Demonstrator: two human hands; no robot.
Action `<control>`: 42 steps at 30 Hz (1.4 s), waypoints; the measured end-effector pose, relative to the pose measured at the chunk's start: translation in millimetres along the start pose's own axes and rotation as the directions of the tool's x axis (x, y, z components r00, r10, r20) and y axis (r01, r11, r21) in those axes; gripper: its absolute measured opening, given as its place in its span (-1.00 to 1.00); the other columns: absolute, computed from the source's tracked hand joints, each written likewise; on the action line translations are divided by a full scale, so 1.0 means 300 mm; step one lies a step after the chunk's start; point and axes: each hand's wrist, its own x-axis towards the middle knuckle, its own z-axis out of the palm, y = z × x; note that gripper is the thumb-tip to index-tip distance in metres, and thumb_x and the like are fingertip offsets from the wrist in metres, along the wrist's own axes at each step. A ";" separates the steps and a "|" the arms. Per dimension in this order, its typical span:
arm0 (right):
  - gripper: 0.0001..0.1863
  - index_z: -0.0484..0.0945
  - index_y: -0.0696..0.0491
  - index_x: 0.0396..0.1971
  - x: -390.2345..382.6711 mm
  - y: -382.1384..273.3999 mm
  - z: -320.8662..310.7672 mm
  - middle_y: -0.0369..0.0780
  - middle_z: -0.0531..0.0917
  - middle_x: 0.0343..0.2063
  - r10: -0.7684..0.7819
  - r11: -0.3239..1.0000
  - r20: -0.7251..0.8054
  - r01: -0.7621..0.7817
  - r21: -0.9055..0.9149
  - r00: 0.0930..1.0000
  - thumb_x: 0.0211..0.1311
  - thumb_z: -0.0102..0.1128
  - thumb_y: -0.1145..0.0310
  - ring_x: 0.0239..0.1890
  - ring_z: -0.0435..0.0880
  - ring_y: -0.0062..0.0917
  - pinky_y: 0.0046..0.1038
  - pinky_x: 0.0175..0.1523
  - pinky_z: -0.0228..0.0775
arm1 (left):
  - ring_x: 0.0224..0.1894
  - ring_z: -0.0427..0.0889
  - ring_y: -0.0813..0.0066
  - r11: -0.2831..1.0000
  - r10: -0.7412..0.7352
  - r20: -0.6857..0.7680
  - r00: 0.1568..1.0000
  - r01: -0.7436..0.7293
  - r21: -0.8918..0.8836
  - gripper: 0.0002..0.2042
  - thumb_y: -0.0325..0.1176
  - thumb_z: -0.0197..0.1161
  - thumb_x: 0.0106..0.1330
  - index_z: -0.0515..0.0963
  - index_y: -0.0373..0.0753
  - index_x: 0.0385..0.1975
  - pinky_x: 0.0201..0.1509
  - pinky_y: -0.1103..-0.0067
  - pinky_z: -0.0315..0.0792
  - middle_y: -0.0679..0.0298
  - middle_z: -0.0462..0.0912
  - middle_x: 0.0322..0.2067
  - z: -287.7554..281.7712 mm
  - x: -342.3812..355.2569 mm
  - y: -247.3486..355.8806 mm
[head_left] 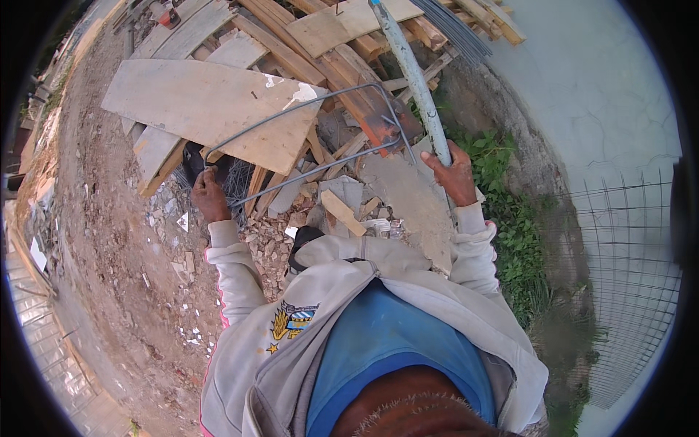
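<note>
My left hand [209, 195] is closed on one corner of a bent steel rod [291, 109], shaped like a long rectangular stirrup. The rod reaches across to the right, and its far end comes close to the pipe. My right hand [453, 175] wraps round the lower end of a pale blue, worn pipe [413, 69], which slants up and away past the top of the view. Behind the rod lies a wide plywood board [196, 102] on a pile of timber. Dark tangled wire [237, 178] sits just beside my left hand, partly under the board.
Broken bricks and rubble [273, 251] cover the ground before me, with a short wood piece [342, 213] on top. Thin steel bars [455, 33] lie at the back. Green weeds [499, 189] and a wire mesh [626, 284] line the pale wall [590, 80] on the right.
</note>
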 end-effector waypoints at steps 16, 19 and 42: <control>-0.66 0.57 0.16 -0.40 -0.461 0.374 -0.404 -0.21 0.52 -0.69 -0.030 0.921 -0.135 -0.025 -0.388 0.990 0.06 0.51 0.23 -0.64 0.43 -0.55 -0.41 -0.47 0.33 | -0.71 0.19 0.81 0.977 -0.185 0.027 0.982 0.187 -0.099 -0.75 -0.23 0.17 0.42 0.73 -0.23 -0.26 -0.68 0.73 0.02 0.52 0.38 -0.71 -0.007 0.040 -0.029; -0.67 0.53 0.12 -0.50 -0.501 0.399 -0.467 -0.11 0.50 -0.72 -0.071 0.860 -0.069 0.026 -0.510 0.995 0.04 0.51 0.23 -0.68 0.51 -0.33 -0.33 -0.49 0.37 | -0.72 0.19 0.81 0.970 -0.193 0.072 0.979 0.201 -0.138 -0.76 -0.24 0.19 0.41 0.74 -0.22 -0.25 -0.68 0.73 0.03 0.53 0.40 -0.71 -0.017 0.049 -0.037; -0.68 0.56 0.16 -0.43 -0.671 0.241 -0.305 -0.01 0.58 -0.64 0.063 0.805 -0.043 -0.076 -0.588 0.997 0.10 0.43 0.21 -0.58 0.61 -0.09 -0.24 -0.47 0.39 | -0.71 0.20 0.83 0.952 -0.214 0.069 0.974 0.223 -0.210 -0.80 -0.29 0.20 0.41 0.73 -0.23 -0.25 -0.69 0.75 0.00 0.50 0.49 -0.64 -0.011 0.051 -0.063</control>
